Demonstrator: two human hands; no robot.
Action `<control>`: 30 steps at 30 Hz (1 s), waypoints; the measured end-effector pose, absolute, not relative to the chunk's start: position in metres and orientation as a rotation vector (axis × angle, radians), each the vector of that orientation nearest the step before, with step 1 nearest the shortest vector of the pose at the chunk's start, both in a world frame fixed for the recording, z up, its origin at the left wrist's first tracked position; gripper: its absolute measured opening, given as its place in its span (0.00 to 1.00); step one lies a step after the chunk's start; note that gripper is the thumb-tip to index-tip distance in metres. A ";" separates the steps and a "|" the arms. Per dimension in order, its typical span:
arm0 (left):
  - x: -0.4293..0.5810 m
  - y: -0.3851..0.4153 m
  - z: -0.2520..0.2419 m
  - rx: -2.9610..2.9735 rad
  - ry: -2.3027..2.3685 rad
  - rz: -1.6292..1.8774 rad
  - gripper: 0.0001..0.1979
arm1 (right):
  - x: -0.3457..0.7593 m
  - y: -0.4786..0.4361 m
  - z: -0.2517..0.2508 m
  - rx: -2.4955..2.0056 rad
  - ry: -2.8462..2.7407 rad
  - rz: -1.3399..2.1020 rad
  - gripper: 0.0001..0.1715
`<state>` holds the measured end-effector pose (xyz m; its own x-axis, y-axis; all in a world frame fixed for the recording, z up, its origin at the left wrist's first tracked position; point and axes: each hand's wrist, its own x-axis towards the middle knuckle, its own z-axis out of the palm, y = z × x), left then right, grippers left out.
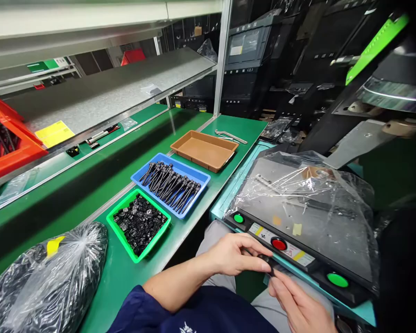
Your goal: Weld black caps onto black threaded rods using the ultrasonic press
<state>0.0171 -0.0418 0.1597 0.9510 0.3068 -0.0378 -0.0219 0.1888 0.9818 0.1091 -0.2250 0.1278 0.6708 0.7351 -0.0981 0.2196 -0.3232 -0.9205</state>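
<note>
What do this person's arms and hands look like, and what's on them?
The left hand and right hand are ungloved. A navy sleeve ends near the left elbow, leaving the left forearm uncovered; the right forearm is out of frame. The navy top has a partly cut-off white marking.

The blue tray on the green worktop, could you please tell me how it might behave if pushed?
The blue tray would probably keep its shape, as it looks moulded, with straight sides. It seems unlikely to tip, being broad and shallow. The black rod-shaped parts inside lie loosely heaped, so they may shift.
</note>
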 end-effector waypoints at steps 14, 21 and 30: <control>0.030 -0.041 0.158 1.321 0.343 0.051 0.21 | 0.117 -0.220 0.153 -1.494 -0.689 1.091 0.28; 0.039 -0.041 0.159 1.403 0.261 0.023 0.17 | 0.116 -0.231 0.157 -1.873 -0.940 0.607 0.19; 0.046 -0.040 0.158 1.439 0.278 -0.006 0.17 | 0.119 -0.238 0.156 -1.861 -0.966 0.572 0.16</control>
